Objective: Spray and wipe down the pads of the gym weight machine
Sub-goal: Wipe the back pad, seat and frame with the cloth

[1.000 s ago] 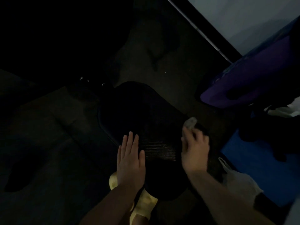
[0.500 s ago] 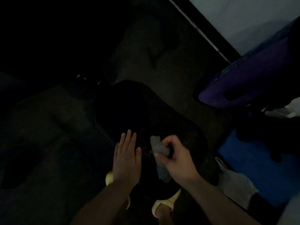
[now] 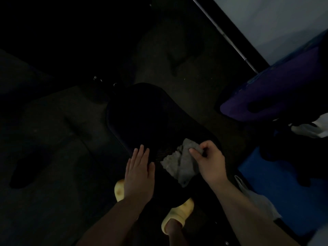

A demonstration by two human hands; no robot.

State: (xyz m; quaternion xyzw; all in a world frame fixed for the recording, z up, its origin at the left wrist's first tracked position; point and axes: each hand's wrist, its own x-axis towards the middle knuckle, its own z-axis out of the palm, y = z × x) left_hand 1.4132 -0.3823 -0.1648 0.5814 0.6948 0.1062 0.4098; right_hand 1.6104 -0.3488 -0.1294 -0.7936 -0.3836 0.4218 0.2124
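A black pad (image 3: 147,119) of the machine fills the middle of the dim head view, long and rounded. My left hand (image 3: 139,173) lies flat on its near left edge with straight fingers. My right hand (image 3: 208,161) pinches a grey cloth (image 3: 181,162) between thumb and fingers. The cloth hangs crumpled over the near part of the pad, just right of my left hand. No spray bottle is in view.
Yellow slippers (image 3: 179,215) stand on the dark floor under the pad. A purple mat or bag (image 3: 276,96) and a blue mat (image 3: 284,190) lie at the right, with a white plastic bag (image 3: 255,197) beside my right forearm. A metal bar (image 3: 225,36) runs along the wall.
My right hand has brought the cloth from the pad's right edge back toward the near middle, and the cloth now hangs more spread out. My left hand has stayed flat on the pad.
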